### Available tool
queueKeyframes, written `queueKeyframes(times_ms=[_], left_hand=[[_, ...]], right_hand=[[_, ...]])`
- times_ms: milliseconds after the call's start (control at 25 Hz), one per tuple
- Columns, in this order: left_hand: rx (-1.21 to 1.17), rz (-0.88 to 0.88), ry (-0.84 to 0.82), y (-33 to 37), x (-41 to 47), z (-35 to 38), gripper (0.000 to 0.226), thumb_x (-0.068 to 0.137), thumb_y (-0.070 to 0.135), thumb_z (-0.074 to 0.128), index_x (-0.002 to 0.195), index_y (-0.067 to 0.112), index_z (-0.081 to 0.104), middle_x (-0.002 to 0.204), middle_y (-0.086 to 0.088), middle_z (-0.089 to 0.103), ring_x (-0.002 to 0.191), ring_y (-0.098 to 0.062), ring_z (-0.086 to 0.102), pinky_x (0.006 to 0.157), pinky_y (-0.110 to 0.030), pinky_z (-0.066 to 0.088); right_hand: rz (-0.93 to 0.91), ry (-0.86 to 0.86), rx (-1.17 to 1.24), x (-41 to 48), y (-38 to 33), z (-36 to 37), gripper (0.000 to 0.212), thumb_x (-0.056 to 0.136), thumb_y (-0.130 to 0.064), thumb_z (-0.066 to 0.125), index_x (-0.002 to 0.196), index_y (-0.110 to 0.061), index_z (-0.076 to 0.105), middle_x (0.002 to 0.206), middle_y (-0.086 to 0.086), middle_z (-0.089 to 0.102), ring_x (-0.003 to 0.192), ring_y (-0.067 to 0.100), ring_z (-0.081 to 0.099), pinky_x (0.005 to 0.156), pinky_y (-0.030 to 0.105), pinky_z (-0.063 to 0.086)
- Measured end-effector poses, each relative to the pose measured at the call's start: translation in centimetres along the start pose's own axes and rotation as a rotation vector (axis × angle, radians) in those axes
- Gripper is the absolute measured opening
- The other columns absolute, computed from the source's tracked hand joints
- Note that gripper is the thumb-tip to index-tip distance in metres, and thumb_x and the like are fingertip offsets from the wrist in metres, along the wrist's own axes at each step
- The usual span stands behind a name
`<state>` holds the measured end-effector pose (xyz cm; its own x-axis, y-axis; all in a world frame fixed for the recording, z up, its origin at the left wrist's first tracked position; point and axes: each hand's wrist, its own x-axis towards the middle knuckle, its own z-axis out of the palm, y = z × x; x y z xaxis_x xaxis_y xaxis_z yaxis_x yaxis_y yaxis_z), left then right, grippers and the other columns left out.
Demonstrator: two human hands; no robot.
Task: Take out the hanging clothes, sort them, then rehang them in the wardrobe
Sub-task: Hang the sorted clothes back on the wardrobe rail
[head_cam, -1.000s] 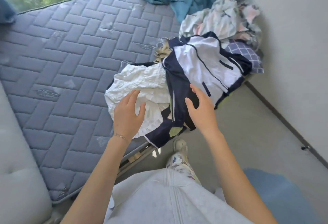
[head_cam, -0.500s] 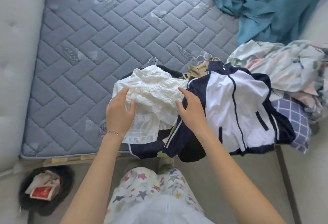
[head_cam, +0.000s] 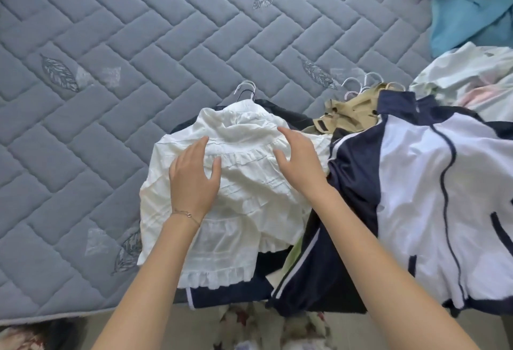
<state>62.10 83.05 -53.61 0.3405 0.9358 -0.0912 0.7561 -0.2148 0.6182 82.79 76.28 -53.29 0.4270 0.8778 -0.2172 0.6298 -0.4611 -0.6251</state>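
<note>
Item: white ruffled garment (head_cam: 244,191), tiered, of thin cloth. It lay spread on the near part of the grey quilted mattress (head_cam: 111,77), topmost of a small pile, with dark navy cloth showing past its near and far edges. Hanger hooks (head_cam: 245,90) stood out just beyond its far edge; whether one belonged to it could not be told. The left hand (head_cam: 191,180) rested flat on its left half, fingers straight and spread, gripping nothing. The right hand (head_cam: 301,161) was at its upper right part, fingers extended and loose, holding nothing; touching or just above, unclear. Just to its right lay a navy-and-white jacket (head_cam: 416,183), and off its far right corner a tan garment (head_cam: 349,111). Handling, as judged: light, limp, easily creased, the sheer hem apt to snag. Best lifted by the hanger hook or the top band with a hand beneath, not by the ruffles.
</note>
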Motion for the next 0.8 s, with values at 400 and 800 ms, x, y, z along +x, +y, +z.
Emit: queueKeyframes(times_ms=[400,800], left_hand=[[-0.028,-0.142,-0.057,-5.1,-0.2,9.3,0.047,0.099,0.033,0.049,0.144,0.021,0.040,0.148,0.003,0.044,0.138,-0.016,0.036,0.116,-0.048,0.024],[-0.366,-0.285,0.057,2.2,-1.7,6.7,0.052,0.096,0.038,0.053,0.144,0.019,0.045,0.146,0.005,0.047,0.135,-0.005,0.040,0.113,-0.026,0.032]], right_hand=[[0.108,-0.038,-0.426,8.0,8.2,6.9,0.063,0.092,-0.063,0.039,0.140,-0.021,0.043,0.131,0.006,0.055,0.124,0.028,0.046,0.108,0.047,0.025],[0.172,-0.025,0.375,3.6,3.4,2.4,0.045,0.081,-0.024,0.070,0.055,-0.008,0.038,0.057,-0.002,0.024,0.055,0.011,0.024,0.054,0.032,0.019]])
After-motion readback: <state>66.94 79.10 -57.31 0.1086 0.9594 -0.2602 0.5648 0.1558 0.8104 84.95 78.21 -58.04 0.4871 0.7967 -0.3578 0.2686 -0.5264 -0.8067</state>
